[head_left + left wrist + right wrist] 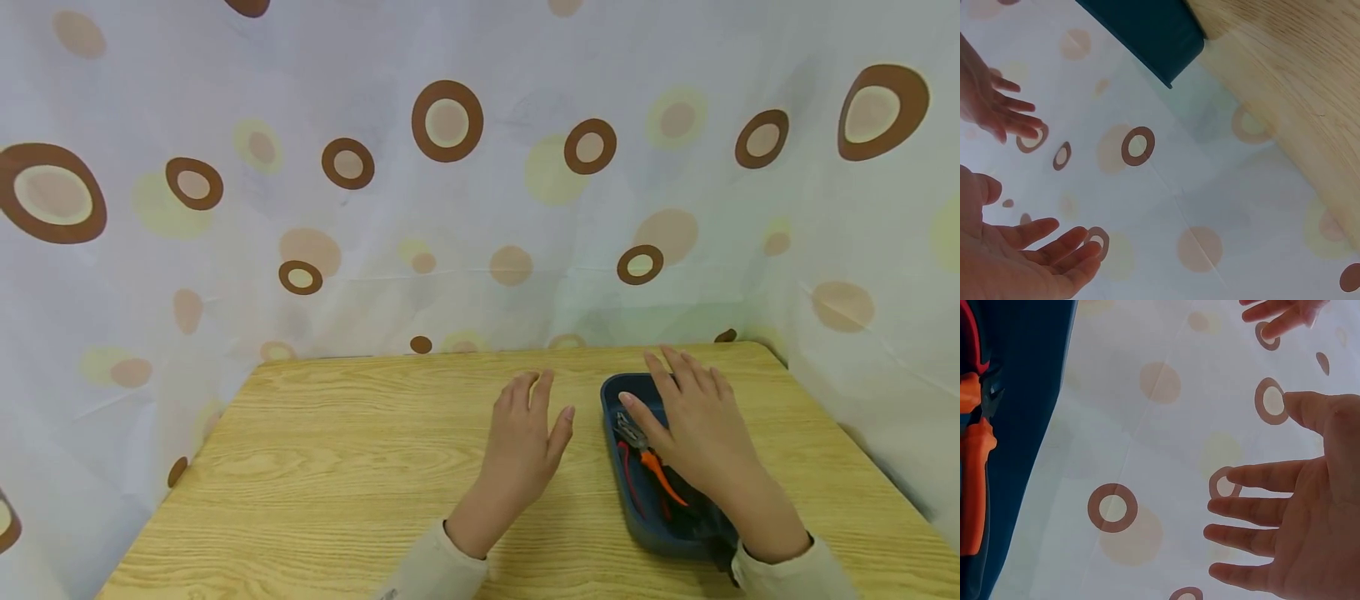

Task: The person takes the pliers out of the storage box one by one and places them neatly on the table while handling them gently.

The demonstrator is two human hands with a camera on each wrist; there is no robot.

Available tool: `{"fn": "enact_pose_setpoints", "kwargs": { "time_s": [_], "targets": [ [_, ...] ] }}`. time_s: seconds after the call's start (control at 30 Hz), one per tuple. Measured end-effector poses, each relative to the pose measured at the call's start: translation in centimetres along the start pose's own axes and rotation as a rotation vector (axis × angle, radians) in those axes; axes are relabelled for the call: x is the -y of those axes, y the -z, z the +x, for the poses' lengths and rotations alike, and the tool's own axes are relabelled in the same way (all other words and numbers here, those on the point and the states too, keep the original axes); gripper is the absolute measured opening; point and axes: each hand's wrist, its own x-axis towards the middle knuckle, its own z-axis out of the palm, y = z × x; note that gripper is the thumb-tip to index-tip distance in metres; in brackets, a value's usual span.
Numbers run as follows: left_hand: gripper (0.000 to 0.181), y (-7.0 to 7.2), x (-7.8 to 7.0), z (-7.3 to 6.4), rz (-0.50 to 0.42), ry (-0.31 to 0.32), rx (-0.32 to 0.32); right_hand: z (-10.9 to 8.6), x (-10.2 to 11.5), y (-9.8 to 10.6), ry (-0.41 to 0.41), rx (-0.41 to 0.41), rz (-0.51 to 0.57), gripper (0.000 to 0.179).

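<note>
My left hand [522,446] hovers over the table left of the bin, fingers loosely spread and holding nothing. Above the dark blue bin [633,508] is my right hand [701,425], its fingers spread and also without anything in them. Inside the bin lie pliers with orange handles [662,479] and a metal head, beside a red-handled tool [630,479]. Part of the bin's contents is hidden under my right hand and wrist. In the right wrist view, orange grips [974,487] show along the bin's wall [1029,425]. Both hands [1029,256] appear apart in the left wrist view.
The bin stands on the right part of a wood-grain table [337,467]. A white curtain [480,208] with brown and beige spots hangs behind the table and along its sides. A black piece [722,554] shows at the bin's near end, by my right sleeve.
</note>
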Motion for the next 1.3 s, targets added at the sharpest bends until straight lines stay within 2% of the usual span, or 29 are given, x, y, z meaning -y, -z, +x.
{"fn": "enact_pose_setpoints", "kwargs": {
  "time_s": [0.4,0.73,1.1,1.3],
  "targets": [
    [0.048,-0.9,-0.9,-0.1,-0.008,-0.01,0.01,0.0,-0.9,0.0,-0.025,0.025,-0.021,0.068],
    [0.045,-1.6,-1.3,-0.5,0.011,-0.052,-0.028,-0.3,-1.6,0.3,-0.043,0.046,-0.018,0.071],
    [0.047,-1.7,-1.8,-0.8,0.009,-0.035,0.058,-0.8,-3.6,0.5,-0.086,0.088,-0.043,0.071],
    [0.046,-2.1,-2.0,-0.8,0.026,-0.062,0.05,-1.1,-4.5,0.5,-0.116,0.115,-0.043,0.071]
  ]
}}
